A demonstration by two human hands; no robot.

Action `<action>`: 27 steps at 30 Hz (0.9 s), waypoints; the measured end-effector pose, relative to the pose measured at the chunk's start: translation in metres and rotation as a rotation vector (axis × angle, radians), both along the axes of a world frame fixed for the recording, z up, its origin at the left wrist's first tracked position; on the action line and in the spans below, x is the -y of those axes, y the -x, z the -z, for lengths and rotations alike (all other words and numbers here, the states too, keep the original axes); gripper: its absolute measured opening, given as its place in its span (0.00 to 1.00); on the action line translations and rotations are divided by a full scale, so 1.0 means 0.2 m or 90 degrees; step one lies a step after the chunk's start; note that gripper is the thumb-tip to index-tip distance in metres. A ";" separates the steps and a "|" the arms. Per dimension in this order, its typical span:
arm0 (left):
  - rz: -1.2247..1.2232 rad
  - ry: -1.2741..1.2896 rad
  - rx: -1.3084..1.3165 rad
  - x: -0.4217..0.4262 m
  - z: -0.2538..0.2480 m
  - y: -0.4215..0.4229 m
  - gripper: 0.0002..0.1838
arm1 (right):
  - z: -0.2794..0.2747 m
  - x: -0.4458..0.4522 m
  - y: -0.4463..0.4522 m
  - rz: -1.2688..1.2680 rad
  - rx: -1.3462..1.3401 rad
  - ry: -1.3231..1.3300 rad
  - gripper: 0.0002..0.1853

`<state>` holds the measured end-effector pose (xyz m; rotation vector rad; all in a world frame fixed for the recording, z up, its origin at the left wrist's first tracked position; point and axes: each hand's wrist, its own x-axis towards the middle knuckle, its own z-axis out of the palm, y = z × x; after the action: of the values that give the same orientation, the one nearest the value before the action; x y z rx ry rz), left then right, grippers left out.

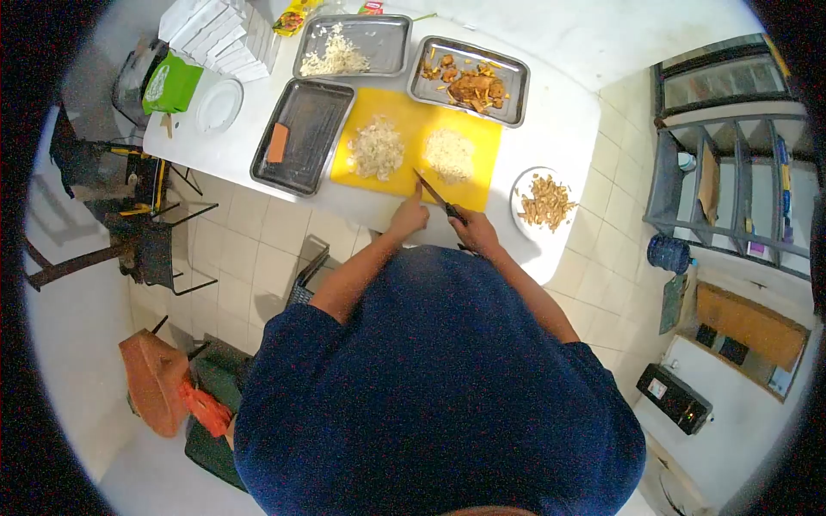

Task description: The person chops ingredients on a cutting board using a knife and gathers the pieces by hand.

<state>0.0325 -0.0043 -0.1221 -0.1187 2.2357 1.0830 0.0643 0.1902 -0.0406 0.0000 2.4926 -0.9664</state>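
Right hand point(475, 230) has its fingers wrapped round the handle of a dark-handled kitchen knife point(436, 193), low on the yellow cutting board point(413, 101), blade angled up-left, tip between the two piles

Left hand point(409, 218) at the board's near edge, index finger stretched out toward the blade; can't tell if it touches. Other fingers look curled in, too small to tell if they pinch anything

On the board: left pile of chopped pale food point(376, 148), looser and greyer; right pile of finely chopped pale food point(449, 156), tighter, just beyond the knife. The piles sit apart

Around the board, all on the white table point(551, 129):
- far left metal tray point(391, 43): pale shredded food point(334, 53), mostly at its left side
- far right metal tray point(516, 93): browned chunks and strips point(476, 89)
- near left metal tray point(303, 150), just beside the board: an orange-brown rectangular block point(277, 143) toward its left side
- right of the right hand, well off the board: white plate point(520, 213) with light brown strips point(546, 203) heaped on it

Far left end of table: green bag point(171, 84), round white plate or lid point(219, 106), stacked white boxes point(211, 34)
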 end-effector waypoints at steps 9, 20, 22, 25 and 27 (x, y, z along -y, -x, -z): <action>-0.069 -0.107 0.039 -0.03 0.07 0.07 0.39 | -0.10 -0.10 0.01 0.049 -0.003 -0.013 0.22; -0.386 -0.254 -0.086 0.02 -0.03 0.11 0.09 | -0.03 -0.08 -0.02 0.020 -0.035 -0.027 0.21; -0.399 -0.279 -0.136 0.04 0.05 0.11 0.07 | -0.02 -0.08 -0.01 0.023 0.011 -0.040 0.21; -0.394 -0.223 -0.126 0.04 0.05 0.12 0.07 | -0.05 -0.05 -0.02 -0.026 -0.037 -0.101 0.20; -0.401 -0.242 -0.123 0.06 0.04 0.13 0.07 | -0.06 -0.04 -0.01 -0.030 -0.035 -0.104 0.20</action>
<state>0.0075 -0.0162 -0.1295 -0.6071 2.1596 1.9028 0.0669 0.1978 -0.0295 -0.0338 2.6027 -0.7506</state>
